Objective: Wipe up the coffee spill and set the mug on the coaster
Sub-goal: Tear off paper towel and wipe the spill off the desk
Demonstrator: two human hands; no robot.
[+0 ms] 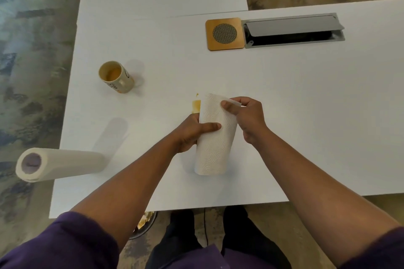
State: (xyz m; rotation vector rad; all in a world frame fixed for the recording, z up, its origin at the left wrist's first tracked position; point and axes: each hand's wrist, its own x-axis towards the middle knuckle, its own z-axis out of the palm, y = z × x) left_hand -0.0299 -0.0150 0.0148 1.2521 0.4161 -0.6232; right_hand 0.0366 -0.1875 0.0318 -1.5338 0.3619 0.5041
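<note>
Head view: both hands hold a paper towel sheet (215, 135) above the table (306, 116), the left hand (192, 132) closed round its middle, the right hand (242, 116) pinching its upper edge. Coffee spill (196, 106) peeks out just left of the sheet; one careless sweep could smear it wider. The mug (115, 76) stands upright, well apart from the coaster (225, 33) (a little coffee seems left inside, which could slosh when it is carried).
</note>
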